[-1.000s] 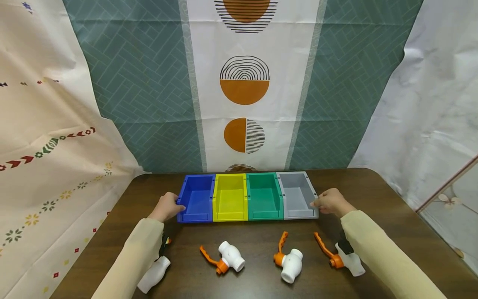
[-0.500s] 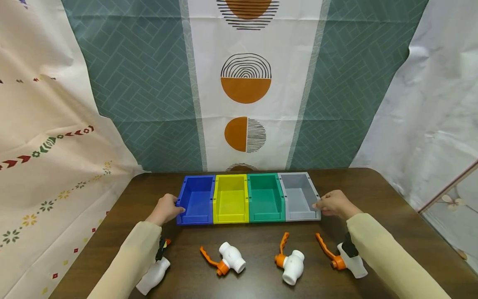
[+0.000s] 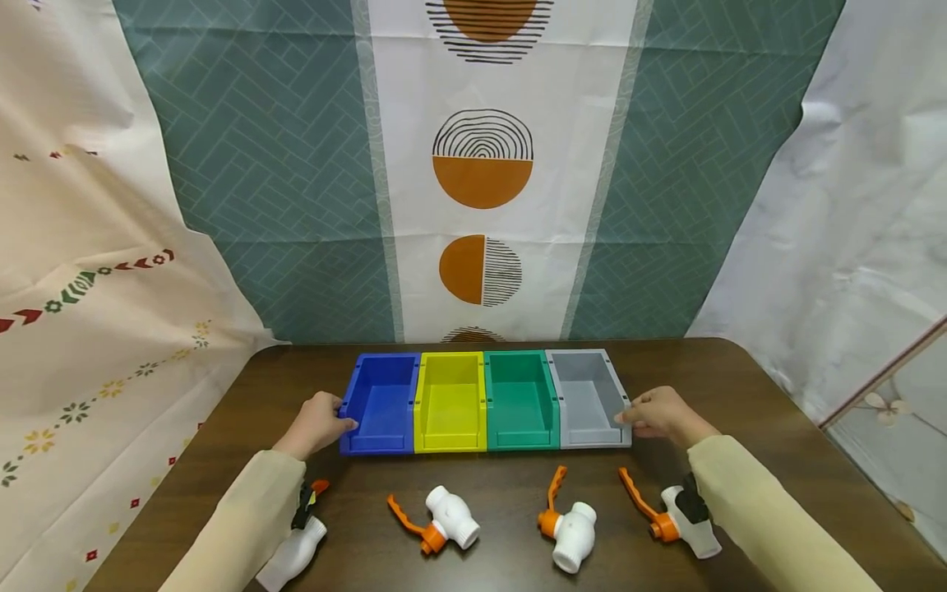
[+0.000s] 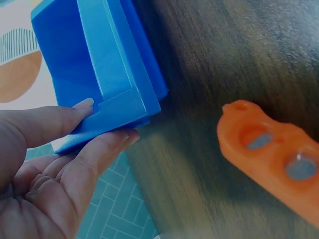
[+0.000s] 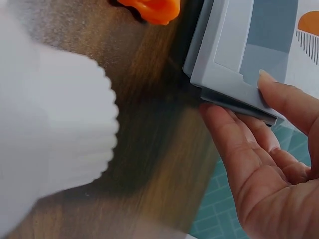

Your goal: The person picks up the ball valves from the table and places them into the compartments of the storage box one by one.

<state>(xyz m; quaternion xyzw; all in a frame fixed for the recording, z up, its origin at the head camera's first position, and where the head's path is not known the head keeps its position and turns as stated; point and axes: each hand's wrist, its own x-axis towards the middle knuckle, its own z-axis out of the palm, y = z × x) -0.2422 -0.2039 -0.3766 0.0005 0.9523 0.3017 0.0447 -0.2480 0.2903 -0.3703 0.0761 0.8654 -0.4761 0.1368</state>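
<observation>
A joined row of plastic bins lies across the table: a blue bin (image 3: 379,403), a yellow bin (image 3: 450,403), a green bin (image 3: 521,403) and a grey bin (image 3: 588,403), with nothing inside them. My left hand (image 3: 318,423) pinches the outer side wall of the blue bin, thumb over the rim and fingers outside, as the left wrist view shows. At the other end my right hand (image 3: 661,413) grips the grey bin's side wall the same way, its thumb (image 5: 286,97) inside and fingers beneath the edge.
White ball valves with orange handles lie in front of the bins: a left one (image 3: 292,552) partly under my sleeve, two middle valves (image 3: 453,518) (image 3: 574,536), and a right one (image 3: 691,522) beside my right forearm. Patterned cloth (image 3: 311,164) hangs behind the table.
Both hands keep their hold on the row's ends. Bins, valves and backdrop shift slightly together in the head view; the bins show little movement relative to the table.
</observation>
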